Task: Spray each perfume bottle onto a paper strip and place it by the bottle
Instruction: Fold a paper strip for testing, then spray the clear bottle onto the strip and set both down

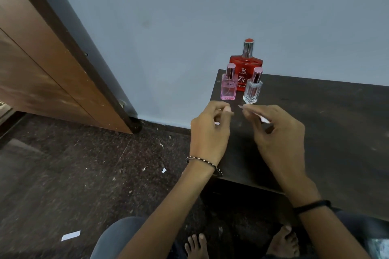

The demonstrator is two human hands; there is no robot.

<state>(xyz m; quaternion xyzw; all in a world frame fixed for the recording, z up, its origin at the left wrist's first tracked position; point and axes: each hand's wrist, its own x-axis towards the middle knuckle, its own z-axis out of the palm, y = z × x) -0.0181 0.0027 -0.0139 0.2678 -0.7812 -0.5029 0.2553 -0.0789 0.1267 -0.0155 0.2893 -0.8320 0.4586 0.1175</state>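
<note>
both hands hover over the dark matte tabletop (315, 111); right hand (277, 132) pinches a thin white paper strip (264, 119), left hand (210, 130) grip curled, contents unclear, before three glass bottles (245, 73).

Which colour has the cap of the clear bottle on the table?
The cap of the clear bottle is shiny pink, seen best in the head view.
</note>
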